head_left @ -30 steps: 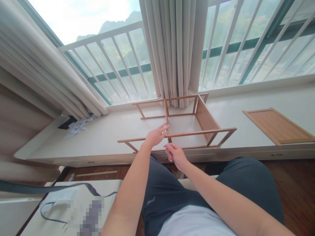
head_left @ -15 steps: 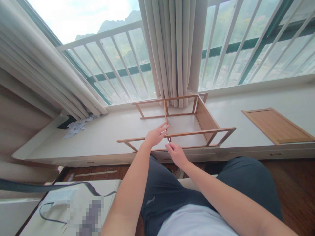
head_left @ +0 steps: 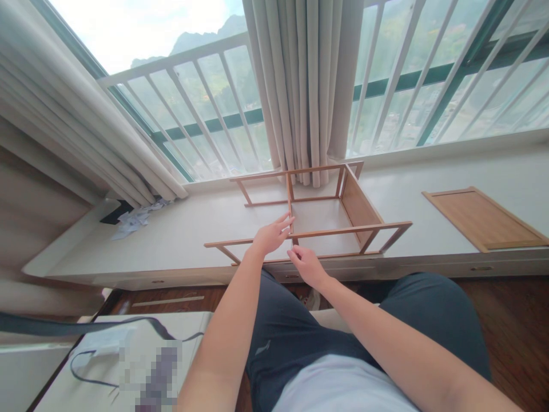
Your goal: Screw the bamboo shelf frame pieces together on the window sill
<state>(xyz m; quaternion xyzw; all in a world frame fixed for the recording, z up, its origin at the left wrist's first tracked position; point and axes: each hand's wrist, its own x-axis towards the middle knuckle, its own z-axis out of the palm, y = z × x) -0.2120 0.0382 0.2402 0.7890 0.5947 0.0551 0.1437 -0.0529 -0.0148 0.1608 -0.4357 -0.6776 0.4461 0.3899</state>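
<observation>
Wooden shelf frame [head_left: 343,231] lying on the white window ledge [head_left: 171,243], near the ledge's front edge and below the middle curtain [head_left: 306,97]. Frame serving as the main container here: rails running along front and back, a wooden end panel [head_left: 362,206] standing between them toward the right end, a crossbar [head_left: 289,197] spanning them further left. Pale ledge surface showing through the bay between panel and crossbar. Drawer fronts [head_left: 441,270] sitting closed under the ledge, their contents hidden.

Left hand [head_left: 271,236] reaching over the front rail; fingers loosely extended and slightly spread, fingertips touching the crossbar near its front end. Whether the thumb is closing on the wood cannot be made out. Right hand [head_left: 305,264] sitting just beside it, in front of the front rail, fingers curled and pinching together on a slim pale rod [head_left: 293,244], only a sliver of it showing beyond the fingertips, near the joint of crossbar and front rail.

Loose wooden panel [head_left: 489,220] lying flat on the ledge, well apart to the right. Crumpled white papers [head_left: 131,222] resting at the ledge's far left.
</observation>
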